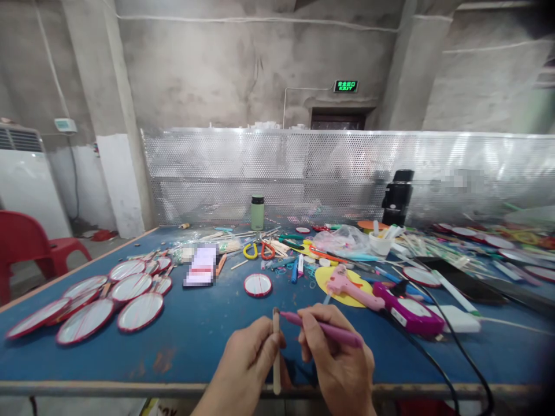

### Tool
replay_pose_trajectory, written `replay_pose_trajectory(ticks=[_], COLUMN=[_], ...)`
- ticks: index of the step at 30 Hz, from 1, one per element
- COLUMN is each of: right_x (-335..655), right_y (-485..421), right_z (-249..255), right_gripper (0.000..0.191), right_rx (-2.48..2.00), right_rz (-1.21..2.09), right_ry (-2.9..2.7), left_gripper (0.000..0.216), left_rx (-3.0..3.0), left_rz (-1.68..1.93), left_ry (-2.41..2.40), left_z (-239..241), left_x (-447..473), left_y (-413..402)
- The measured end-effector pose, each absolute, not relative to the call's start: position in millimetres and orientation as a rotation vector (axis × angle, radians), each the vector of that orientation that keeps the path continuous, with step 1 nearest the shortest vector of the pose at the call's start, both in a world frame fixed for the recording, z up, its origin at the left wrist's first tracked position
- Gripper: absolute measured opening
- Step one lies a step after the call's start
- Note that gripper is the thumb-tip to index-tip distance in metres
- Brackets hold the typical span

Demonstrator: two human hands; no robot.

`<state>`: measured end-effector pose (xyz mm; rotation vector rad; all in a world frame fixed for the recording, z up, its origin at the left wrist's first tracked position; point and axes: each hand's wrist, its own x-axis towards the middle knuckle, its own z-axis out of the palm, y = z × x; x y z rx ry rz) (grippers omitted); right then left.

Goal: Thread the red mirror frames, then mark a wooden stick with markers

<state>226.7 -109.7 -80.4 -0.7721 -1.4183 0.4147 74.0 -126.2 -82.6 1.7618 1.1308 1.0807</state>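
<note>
My left hand point(247, 358) is closed around a wooden craft stick point(276, 346), held upright near the front edge of the blue table point(195, 329). My right hand point(338, 358) grips a purple pen point(329, 330) like a writing tool, its tip touching the top of the stick. Both hands hover just above the table's near edge.
Several red-rimmed round discs point(108, 300) lie at the left, one more disc point(257, 285) in the middle. A pink glue gun point(347, 286), a purple glue gun point(407, 312) with black cables, scissors point(259, 250), a green bottle point(257, 212) and scattered craft clutter fill the right and back. A red chair point(26, 245) stands left.
</note>
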Motion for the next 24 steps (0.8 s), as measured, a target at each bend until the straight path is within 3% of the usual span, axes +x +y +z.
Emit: replay_pose_trajectory(ticks=[24], right_x=[228.6], right_y=[-107.3], right_z=[-78.4], right_gripper=[0.021], right_rx=[-0.746], right_rz=[0.379], right_ry=[-1.509], left_gripper=[0.036], left_rx=[1.757], left_rz=[1.105], left_ry=[1.112], left_z=[-81.4], left_x=[74.4], left_y=[-126.8])
